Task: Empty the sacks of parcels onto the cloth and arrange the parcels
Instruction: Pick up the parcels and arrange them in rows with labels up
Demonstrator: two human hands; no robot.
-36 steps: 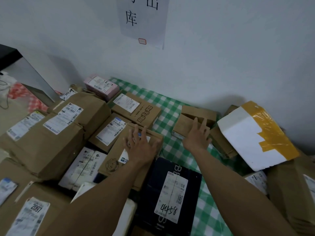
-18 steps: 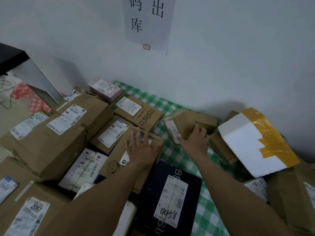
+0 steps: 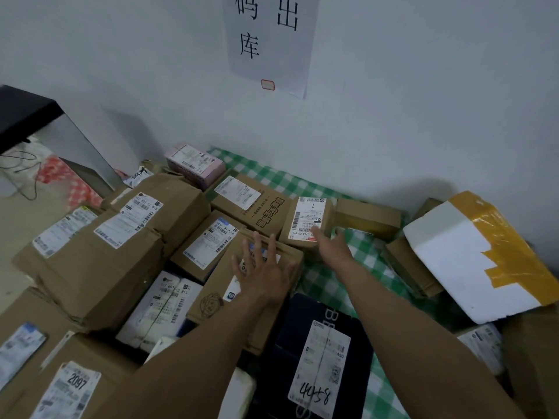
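Many parcels lie on a green-and-white checked cloth (image 3: pixel 357 255) against the wall. My left hand (image 3: pixel 261 272) rests flat, fingers spread, on a brown carton (image 3: pixel 211 300) in the middle. My right hand (image 3: pixel 332 249) grips the near end of a small brown box (image 3: pixel 307 220), which now lies label-up beside a printed carton (image 3: pixel 260 204). Behind it sits another brown box (image 3: pixel 367 217). A black parcel (image 3: pixel 305 355) marked 4458 lies under my right forearm. No sack is in view.
Large brown paper parcels (image 3: pixel 99 252) are stacked at the left. A white foam box (image 3: pixel 472 261) with yellow tape leans at the right. A pink box (image 3: pixel 195 163) sits at the back. A black table (image 3: pixel 24 113) stands at far left. A paper sign (image 3: pixel 269 40) hangs on the wall.
My right hand has turned the small brown box over, label up, and moved it left against the printed carton. My left hand has stayed on its carton.
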